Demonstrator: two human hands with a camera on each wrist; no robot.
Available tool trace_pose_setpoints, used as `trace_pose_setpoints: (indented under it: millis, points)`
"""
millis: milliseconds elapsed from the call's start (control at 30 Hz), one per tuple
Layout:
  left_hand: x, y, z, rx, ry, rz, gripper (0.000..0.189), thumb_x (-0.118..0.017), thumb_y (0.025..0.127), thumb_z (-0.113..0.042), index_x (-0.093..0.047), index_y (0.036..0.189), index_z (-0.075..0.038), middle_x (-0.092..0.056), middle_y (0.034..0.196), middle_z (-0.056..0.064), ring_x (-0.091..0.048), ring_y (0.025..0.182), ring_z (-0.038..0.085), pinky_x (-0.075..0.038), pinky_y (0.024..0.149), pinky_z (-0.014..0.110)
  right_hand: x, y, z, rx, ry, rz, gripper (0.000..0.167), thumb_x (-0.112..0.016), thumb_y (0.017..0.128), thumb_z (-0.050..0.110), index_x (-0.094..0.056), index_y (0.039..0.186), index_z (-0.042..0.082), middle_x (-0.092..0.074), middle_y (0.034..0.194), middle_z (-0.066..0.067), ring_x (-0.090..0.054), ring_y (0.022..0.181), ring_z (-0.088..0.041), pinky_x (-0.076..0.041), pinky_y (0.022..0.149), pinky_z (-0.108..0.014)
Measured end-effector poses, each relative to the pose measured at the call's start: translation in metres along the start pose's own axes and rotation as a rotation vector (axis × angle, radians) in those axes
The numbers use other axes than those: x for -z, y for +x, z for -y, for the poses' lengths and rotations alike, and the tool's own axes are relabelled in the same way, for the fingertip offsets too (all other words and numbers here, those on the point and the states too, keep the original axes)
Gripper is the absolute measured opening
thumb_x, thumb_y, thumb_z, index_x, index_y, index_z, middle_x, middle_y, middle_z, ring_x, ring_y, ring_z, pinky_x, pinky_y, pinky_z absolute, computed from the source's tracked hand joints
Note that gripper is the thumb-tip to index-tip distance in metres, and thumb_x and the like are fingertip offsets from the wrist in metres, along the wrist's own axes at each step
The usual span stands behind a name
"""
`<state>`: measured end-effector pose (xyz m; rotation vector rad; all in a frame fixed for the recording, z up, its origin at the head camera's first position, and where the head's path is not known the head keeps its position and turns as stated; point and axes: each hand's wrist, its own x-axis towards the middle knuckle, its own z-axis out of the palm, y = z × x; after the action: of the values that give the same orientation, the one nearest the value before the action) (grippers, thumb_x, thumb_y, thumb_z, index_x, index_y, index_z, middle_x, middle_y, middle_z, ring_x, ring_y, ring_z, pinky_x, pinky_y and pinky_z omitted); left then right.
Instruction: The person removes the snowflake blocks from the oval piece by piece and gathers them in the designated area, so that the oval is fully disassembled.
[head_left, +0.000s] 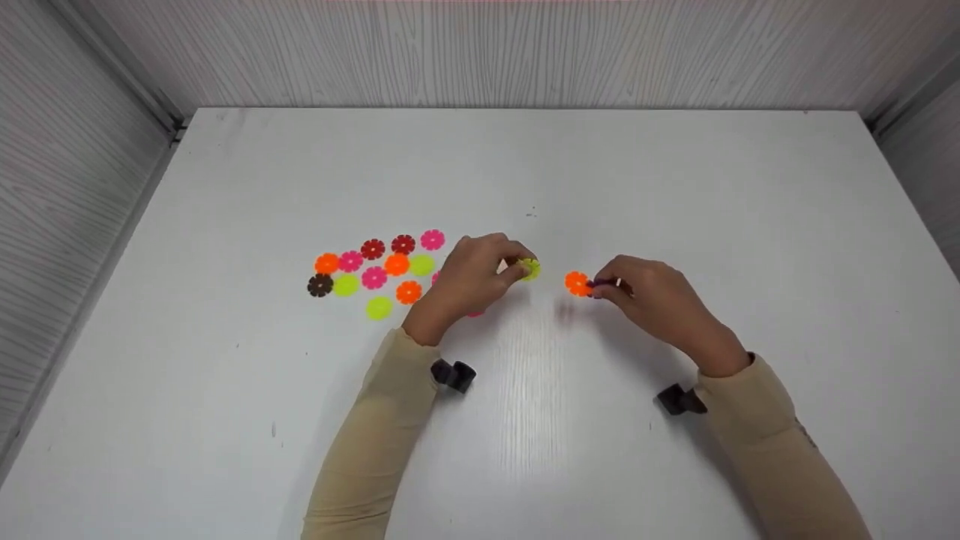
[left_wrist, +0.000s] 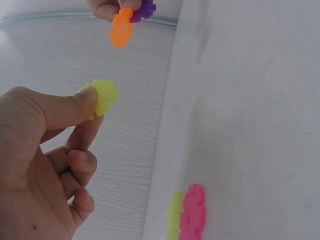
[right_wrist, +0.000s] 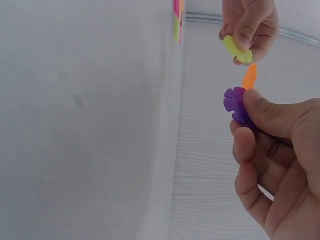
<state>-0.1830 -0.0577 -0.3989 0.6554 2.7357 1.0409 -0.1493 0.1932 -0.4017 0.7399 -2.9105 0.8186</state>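
Observation:
Between thumb and forefinger, my left hand (head_left: pixel 480 274) pinches a yellow notched plastic disc (left_wrist: pixel 106 96), shaped like a flower. My right hand (head_left: pixel 656 304) pinches a purple notched disc (right_wrist: pixel 235 104) by its edge. Joined to the purple disc is an orange notched disc (head_left: pixel 577 283), which sticks out toward the left hand. A small gap separates the yellow disc from the orange one. Both hands are held above the white table (head_left: pixel 540 450). My left hand partly hides a few pink discs behind it in the head view.
Left of the left hand lie several loose discs: red (head_left: pixel 373 249), pink (head_left: pixel 374 277), orange (head_left: pixel 409 292), yellow (head_left: pixel 379 307) and a dark brown one (head_left: pixel 320 285). Black wrist mounts (head_left: pixel 681 400) stick out from both sleeves. Pale wood-grain panels (head_left: pixel 525 52) border the table.

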Motion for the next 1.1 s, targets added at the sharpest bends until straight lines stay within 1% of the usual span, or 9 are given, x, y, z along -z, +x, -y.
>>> trace_pose_setpoints:
  millis: [133, 200, 367, 433, 567, 667, 800, 933, 1100]
  points:
    - [0.001, 0.0, 0.003, 0.042, -0.038, 0.014, 0.02, -0.063, 0.094, -0.024, -0.073, 0.11, -0.018, -0.071, 0.097, 0.002, -0.059, 0.08, 0.017, -0.045, 0.067, 0.026, -0.001, 0.0, 0.001, -0.009, -0.017, 0.006, 0.015, -0.074, 0.083, 0.014, -0.071, 0.096, 0.007, -0.071, 0.09, -0.003, -0.056, 0.069, -0.013, -0.044, 0.062, -0.026]
    - [0.001, 0.001, 0.004, 0.059, -0.05, 0.02, 0.021, -0.062, 0.094, -0.026, -0.072, 0.112, -0.02, -0.072, 0.094, 0.002, -0.061, 0.077, 0.016, -0.045, 0.064, 0.024, 0.0, 0.001, 0.001, -0.026, -0.021, 0.019, 0.015, -0.074, 0.084, 0.016, -0.071, 0.096, 0.008, -0.071, 0.09, -0.002, -0.056, 0.07, -0.013, -0.044, 0.062, -0.027]
    - [0.002, 0.003, 0.01, 0.087, -0.077, 0.03, 0.024, -0.061, 0.095, -0.025, -0.067, 0.118, -0.019, -0.073, 0.083, 0.004, -0.062, 0.063, 0.017, -0.042, 0.058, 0.022, 0.0, 0.001, 0.001, -0.065, -0.016, 0.054, 0.015, -0.072, 0.086, 0.018, -0.07, 0.098, 0.009, -0.071, 0.09, -0.001, -0.056, 0.071, -0.013, -0.043, 0.063, -0.027]
    - [0.003, 0.003, 0.013, 0.1, -0.092, 0.033, 0.026, -0.061, 0.095, -0.025, -0.065, 0.12, -0.02, -0.073, 0.082, 0.005, -0.063, 0.062, 0.018, -0.043, 0.058, 0.023, 0.0, 0.001, 0.002, -0.064, -0.016, 0.054, 0.015, -0.072, 0.087, 0.017, -0.07, 0.099, 0.008, -0.071, 0.09, -0.002, -0.056, 0.072, -0.014, -0.043, 0.064, -0.028]
    - [0.005, 0.003, 0.018, 0.139, -0.103, 0.055, 0.028, -0.059, 0.096, -0.024, -0.062, 0.124, -0.021, -0.072, 0.085, 0.005, -0.064, 0.066, 0.019, -0.046, 0.061, 0.024, 0.0, 0.001, 0.002, -0.058, -0.018, 0.051, 0.015, -0.071, 0.087, 0.017, -0.07, 0.099, 0.008, -0.071, 0.091, -0.002, -0.056, 0.073, -0.014, -0.044, 0.065, -0.029]
    - [0.006, 0.003, 0.021, 0.17, -0.083, 0.094, 0.03, -0.055, 0.097, -0.021, -0.06, 0.127, -0.022, -0.072, 0.09, 0.003, -0.063, 0.07, 0.016, -0.047, 0.062, 0.024, 0.0, 0.001, 0.001, -0.061, -0.019, 0.05, 0.015, -0.071, 0.087, 0.017, -0.071, 0.099, 0.008, -0.071, 0.092, -0.002, -0.056, 0.073, -0.015, -0.044, 0.065, -0.029]
    - [0.008, 0.002, 0.023, 0.192, -0.047, 0.141, 0.035, -0.05, 0.096, -0.018, -0.059, 0.129, -0.023, -0.072, 0.095, 0.003, -0.057, 0.065, 0.014, -0.044, 0.059, 0.024, 0.0, 0.001, 0.0, -0.059, -0.019, 0.057, 0.015, -0.072, 0.086, 0.016, -0.071, 0.099, 0.008, -0.071, 0.091, -0.002, -0.056, 0.072, -0.014, -0.044, 0.064, -0.028]
    - [0.007, 0.001, 0.024, 0.206, -0.025, 0.17, 0.036, -0.049, 0.096, -0.017, -0.059, 0.13, -0.022, -0.072, 0.09, 0.004, -0.049, 0.057, 0.014, -0.041, 0.056, 0.024, -0.001, 0.001, -0.001, -0.062, -0.017, 0.079, 0.015, -0.072, 0.086, 0.016, -0.072, 0.098, 0.008, -0.072, 0.091, -0.002, -0.057, 0.072, -0.014, -0.044, 0.063, -0.027]
    - [0.004, 0.001, 0.025, 0.237, -0.005, 0.216, 0.036, -0.049, 0.094, -0.015, -0.059, 0.128, -0.021, -0.07, 0.084, 0.002, -0.05, 0.06, 0.015, -0.042, 0.058, 0.025, -0.001, 0.001, 0.001, -0.088, -0.005, 0.108, 0.013, -0.071, 0.087, 0.016, -0.072, 0.098, 0.008, -0.072, 0.09, -0.002, -0.058, 0.071, -0.014, -0.043, 0.061, -0.026]
